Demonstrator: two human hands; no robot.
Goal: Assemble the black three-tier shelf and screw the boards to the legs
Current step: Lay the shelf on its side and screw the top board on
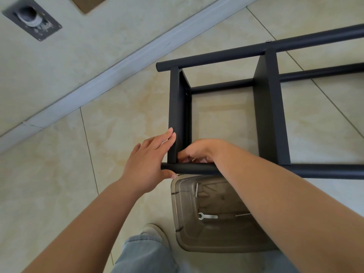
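Note:
The black shelf lies on its side on the tiled floor. Two boards are in view, the end board and a second board, set between round black legs. My left hand presses flat with straight fingers against the outer face of the end board, and its thumb reaches under the near leg. My right hand reaches inside the frame at the corner where the end board meets the near leg. Its fingers are curled there; what they hold is hidden.
A clear plastic bin stands just below the near leg, holding a small flat wrench and a long bolt. The far leg runs off to the right. A wall with a grey skirting board lies left. My shoe is beside the bin.

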